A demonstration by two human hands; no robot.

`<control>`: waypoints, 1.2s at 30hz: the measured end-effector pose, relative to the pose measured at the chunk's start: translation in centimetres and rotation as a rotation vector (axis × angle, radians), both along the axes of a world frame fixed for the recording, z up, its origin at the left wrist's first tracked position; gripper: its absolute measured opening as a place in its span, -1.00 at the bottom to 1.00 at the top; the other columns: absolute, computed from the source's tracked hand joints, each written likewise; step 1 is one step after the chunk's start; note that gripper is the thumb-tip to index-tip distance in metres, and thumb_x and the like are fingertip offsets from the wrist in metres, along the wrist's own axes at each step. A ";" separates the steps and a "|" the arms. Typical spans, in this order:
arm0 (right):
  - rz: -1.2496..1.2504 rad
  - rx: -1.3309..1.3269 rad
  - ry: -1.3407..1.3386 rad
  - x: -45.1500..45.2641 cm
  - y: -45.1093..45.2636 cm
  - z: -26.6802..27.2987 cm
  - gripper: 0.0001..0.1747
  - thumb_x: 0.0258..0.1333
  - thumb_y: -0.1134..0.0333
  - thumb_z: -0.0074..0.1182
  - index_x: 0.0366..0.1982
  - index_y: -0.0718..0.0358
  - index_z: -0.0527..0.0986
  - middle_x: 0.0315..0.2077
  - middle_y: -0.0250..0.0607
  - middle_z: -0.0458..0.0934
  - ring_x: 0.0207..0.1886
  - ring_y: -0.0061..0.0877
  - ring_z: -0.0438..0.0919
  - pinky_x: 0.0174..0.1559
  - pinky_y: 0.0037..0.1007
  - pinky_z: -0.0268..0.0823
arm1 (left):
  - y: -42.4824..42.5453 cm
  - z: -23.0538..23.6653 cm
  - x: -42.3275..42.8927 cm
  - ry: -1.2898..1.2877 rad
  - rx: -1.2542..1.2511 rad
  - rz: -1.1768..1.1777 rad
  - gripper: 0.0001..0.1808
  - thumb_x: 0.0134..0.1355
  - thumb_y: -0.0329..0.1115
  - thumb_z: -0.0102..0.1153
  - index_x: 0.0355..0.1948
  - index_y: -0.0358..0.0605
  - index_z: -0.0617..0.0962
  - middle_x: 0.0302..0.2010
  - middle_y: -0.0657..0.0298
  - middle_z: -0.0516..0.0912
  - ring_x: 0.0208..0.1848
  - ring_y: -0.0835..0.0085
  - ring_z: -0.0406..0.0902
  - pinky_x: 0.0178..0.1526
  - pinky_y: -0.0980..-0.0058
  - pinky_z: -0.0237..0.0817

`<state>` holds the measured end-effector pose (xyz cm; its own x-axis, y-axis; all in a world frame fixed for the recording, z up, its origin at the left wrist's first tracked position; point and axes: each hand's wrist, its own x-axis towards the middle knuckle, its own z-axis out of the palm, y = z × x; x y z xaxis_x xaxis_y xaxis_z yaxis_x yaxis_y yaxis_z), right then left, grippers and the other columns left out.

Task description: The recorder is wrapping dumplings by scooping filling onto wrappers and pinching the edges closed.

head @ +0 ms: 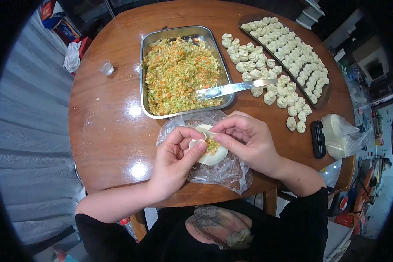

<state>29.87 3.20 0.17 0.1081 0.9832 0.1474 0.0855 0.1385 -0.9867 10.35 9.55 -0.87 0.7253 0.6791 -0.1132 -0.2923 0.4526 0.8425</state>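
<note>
My left hand (178, 154) and my right hand (249, 140) pinch the edge of a round dough wrapper (213, 158) between thumbs and forefingers. Folds show in the dough at the fingertips, and some chopped vegetable filling (213, 146) lies in its middle. Under the wrapper spreads a crumpled clear plastic bag (222, 177). Just beyond my hands is a metal tray (227, 104) heaped with chopped green and orange filling (180, 72). A flat metal spatula (235, 89) rests with one end in the filling and its other end over the pleated dumplings (262, 65) to the right.
A dark tray (322, 102) at the back right holds rows of pleated dumplings. A black case-like object (318, 139) lies beside a plastic bag with pale dough wrappers (337, 136) at the right edge. A small clear cup (106, 67) stands at the left of the wooden table (108, 131).
</note>
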 end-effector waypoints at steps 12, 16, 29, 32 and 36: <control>0.013 0.033 -0.159 -0.3 -0.1 0.3 -0.87 0.19 0.49 0.22 -0.20 0.24 0.65 -0.33 -0.31 0.53 -0.32 -0.67 0.52 -0.31 -0.60 0.35 | 0.1 -0.7 0.0 -0.007 0.034 0.004 -0.82 0.43 -0.46 0.06 0.00 -0.24 0.43 -0.05 0.21 0.61 -0.05 0.67 0.55 -0.02 0.66 0.42; 0.108 0.007 -0.244 0.1 -0.1 1.3 -0.83 0.23 0.56 0.14 -0.14 0.29 0.62 -0.22 -0.28 0.50 -0.20 -0.67 0.53 -0.21 -0.62 0.39 | -0.1 0.4 0.3 0.033 0.015 0.023 -0.79 0.43 -0.45 0.06 0.04 -0.25 0.44 -0.02 0.19 0.62 -0.02 0.63 0.56 0.01 0.63 0.44; 0.142 -0.053 -0.002 0.1 -0.1 1.6 -0.64 0.09 0.56 0.26 -0.04 0.35 0.53 -0.14 -0.26 0.50 -0.17 -0.69 0.53 -0.12 -0.59 0.47 | 0.3 -0.4 0.2 0.019 -0.012 0.052 -0.86 0.45 -0.43 0.03 -0.02 -0.22 0.45 -0.09 0.19 0.64 -0.10 0.66 0.56 -0.05 0.64 0.41; 0.128 -0.100 0.077 0.3 0.0 1.5 -0.70 0.08 0.57 0.26 -0.10 0.38 0.53 -0.14 -0.28 0.49 -0.16 -0.69 0.53 -0.11 -0.60 0.49 | 0.4 -0.3 0.0 0.004 -0.015 0.016 -0.86 0.47 -0.43 0.00 -0.01 -0.21 0.43 -0.09 0.21 0.64 -0.13 0.68 0.56 -0.09 0.66 0.40; 0.107 -0.087 0.053 0.6 0.2 1.5 -0.75 0.09 0.57 0.26 -0.15 0.38 0.54 -0.13 -0.29 0.48 -0.15 -0.68 0.53 -0.11 -0.60 0.49 | 0.6 -0.2 -0.4 -0.014 -0.003 -0.057 -0.85 0.48 -0.42 -0.02 0.01 -0.19 0.41 -0.09 0.23 0.64 -0.17 0.70 0.54 -0.15 0.68 0.39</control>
<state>30.50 3.36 1.67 0.0072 0.9983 0.0583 0.0224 0.0581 -0.9981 9.96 10.11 -1.03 0.7646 0.6360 -0.1047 -0.2772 0.4711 0.8374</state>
